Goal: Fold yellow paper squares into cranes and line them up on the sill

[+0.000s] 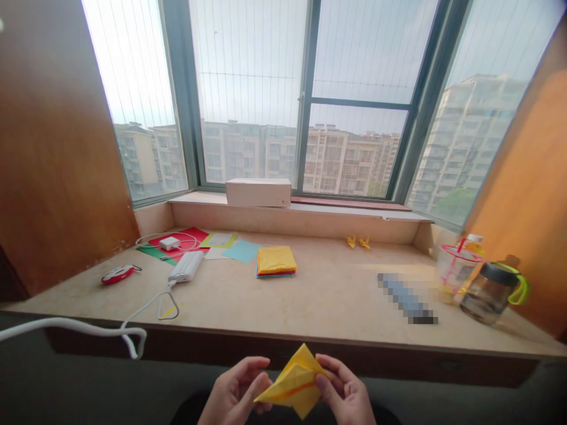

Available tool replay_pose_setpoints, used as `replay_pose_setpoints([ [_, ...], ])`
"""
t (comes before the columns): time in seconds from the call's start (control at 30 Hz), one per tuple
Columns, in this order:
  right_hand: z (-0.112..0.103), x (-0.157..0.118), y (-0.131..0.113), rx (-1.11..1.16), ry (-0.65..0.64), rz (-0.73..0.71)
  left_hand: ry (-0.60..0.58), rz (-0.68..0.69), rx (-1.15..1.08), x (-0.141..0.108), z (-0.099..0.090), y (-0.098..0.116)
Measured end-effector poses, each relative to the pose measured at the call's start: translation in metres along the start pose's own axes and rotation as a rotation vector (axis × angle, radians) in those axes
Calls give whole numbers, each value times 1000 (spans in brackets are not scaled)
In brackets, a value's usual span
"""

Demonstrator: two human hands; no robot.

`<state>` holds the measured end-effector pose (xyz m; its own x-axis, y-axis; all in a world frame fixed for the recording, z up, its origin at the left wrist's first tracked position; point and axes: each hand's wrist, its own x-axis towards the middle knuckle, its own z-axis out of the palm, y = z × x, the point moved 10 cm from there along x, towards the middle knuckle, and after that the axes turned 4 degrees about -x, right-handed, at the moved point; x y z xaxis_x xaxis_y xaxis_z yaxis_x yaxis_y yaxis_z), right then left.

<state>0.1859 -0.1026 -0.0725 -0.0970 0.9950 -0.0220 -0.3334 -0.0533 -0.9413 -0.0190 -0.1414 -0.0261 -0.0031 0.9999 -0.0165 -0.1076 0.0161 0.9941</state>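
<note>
Seen in the head view: holding folded yellow paper [295,383] low in front of the tabletop [328,307], grip of the right hand [348,392] pinched narrow on its right side, thumb over the front. At the pointed left end, with the left hand [234,392], fingers loosely curled — cannot tell whether closed on it. Beyond, on the tabletop: near the middle, a stack of coloured paper [277,260], yellow uppermost; farther back to the right, two small yellow folded birds [364,242]; at right, a lidded bottle [487,295] beside a plastic cup [454,271]; at left, a white power bank [186,267] — cable plugged in.
</note>
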Motion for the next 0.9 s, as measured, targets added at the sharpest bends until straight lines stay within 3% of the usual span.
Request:
replay_pose_setpoints([
  [0.07, 9, 1, -4, -14, -79, 21, -68, -11, 53, 3, 10, 7],
  [0.2, 12, 14, -35, -29, -38, -56, -172, 47, 55, 11, 26, 34],
  [0.37, 19, 49, -73, -33, -6, -166, -201, 135, 60, 38, 34, 71],
  [0.57, 19, 100, -103, -58, 29, -261, -185, 237, 185, 91, 32, 105],
  [0.67, 19, 123, -115, -74, 61, -302, -211, 200, 154, 122, 33, 106],
  [0.9, 28, 189, -121, -40, -37, -289, -167, 224, 51, 210, 26, 103],
])
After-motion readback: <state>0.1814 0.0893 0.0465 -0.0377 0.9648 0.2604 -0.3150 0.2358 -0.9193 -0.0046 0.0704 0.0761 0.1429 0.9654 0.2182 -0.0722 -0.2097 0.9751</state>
